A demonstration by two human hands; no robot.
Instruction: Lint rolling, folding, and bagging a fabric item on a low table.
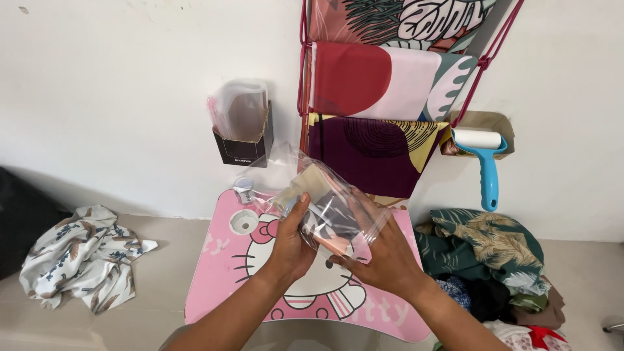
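My left hand (290,244) and my right hand (383,257) together hold a clear plastic bag (325,205) with a folded cloth inside, in beige, dark and peach tones. The bag is lifted above a pink cartoon-cat lap table (224,260). My left thumb presses on the bag's front; my right hand supports it from below and at the right. The bag's open top points up and to the left.
A small clear tape dispenser (244,190) sits at the table's back left. A box of plastic bags (242,133) hangs on the wall, beside hung patterned cloths (383,84) and a blue lint roller (484,162). A white floral cloth (81,257) lies left; a cloth pile (494,260) lies right.
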